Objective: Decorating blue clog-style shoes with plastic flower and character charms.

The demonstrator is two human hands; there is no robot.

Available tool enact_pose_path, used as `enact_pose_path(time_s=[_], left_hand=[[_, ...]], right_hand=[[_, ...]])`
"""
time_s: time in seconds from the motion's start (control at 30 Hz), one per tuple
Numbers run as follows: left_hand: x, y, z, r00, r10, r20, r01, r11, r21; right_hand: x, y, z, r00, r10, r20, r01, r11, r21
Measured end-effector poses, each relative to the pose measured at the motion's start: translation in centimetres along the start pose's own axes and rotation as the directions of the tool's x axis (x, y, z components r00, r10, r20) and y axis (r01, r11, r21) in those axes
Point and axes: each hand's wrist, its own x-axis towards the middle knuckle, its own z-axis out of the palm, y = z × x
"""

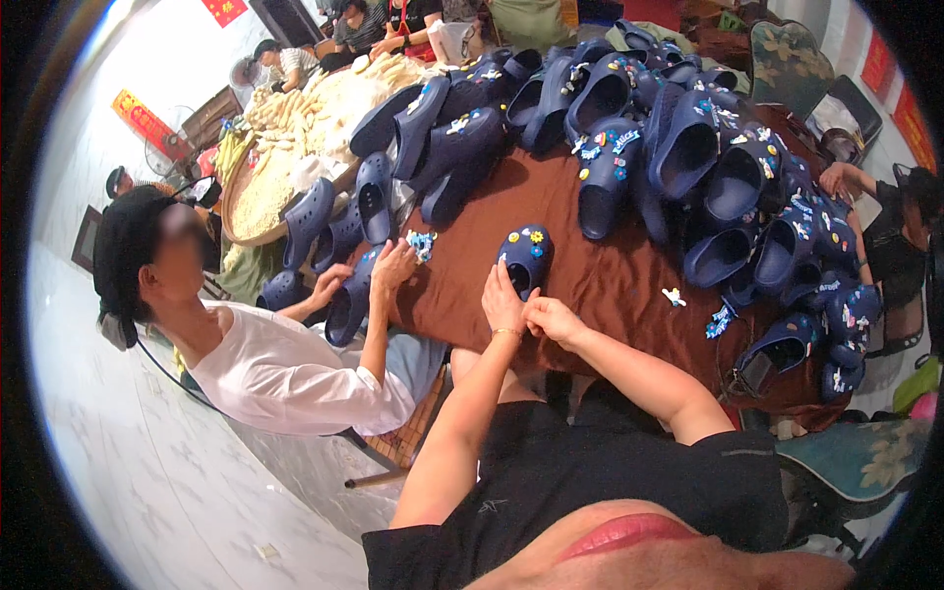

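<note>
Navy clog [524,258] sits on the brown bench [590,285] at twelve o'clock from us, our left hand [501,300] grasping its heel, our right hand [551,317] pinched shut beside it, seemingly mid-charm-fitting, so pressing squarely matters.

one clog [524,258] in hand, dozens heaped [678,138], one table [610,285]
</note>
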Motion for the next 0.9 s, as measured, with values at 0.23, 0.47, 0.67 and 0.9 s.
enact_pose_path(time_s=[0.23, 0.47, 0.67, 0.9], left_hand=[[0.5, -0.2, 0.1, 0.996, -0.039, 0.083, 0.033, 0.997, 0.066], [0.8, 0.2, 0.3, 1.000, 0.026, -0.008, -0.025, 0.999, 0.040], [0.5, 0.7, -0.3, 1.000, -0.001, 0.009, 0.001, 1.000, 0.029], [0.5, 0.0, -0.8, 0.999, -0.022, 0.030, 0.022, 1.000, 0.009]], right_hand=[[0.9, -2.1, -1.0, 0.996, -0.074, -0.045, 0.073, 0.997, -0.016], [1.6, -3.3, -3.0, 0.977, -0.152, -0.153, 0.177, 0.969, 0.172], [0.0, -2.9, -2.4, 0.977, 0.054, -0.204, -0.034, 0.994, 0.101], [-0.6, -0.7, -1.8, 0.963, 0.165, -0.214, -0.154, 0.986, 0.068]])
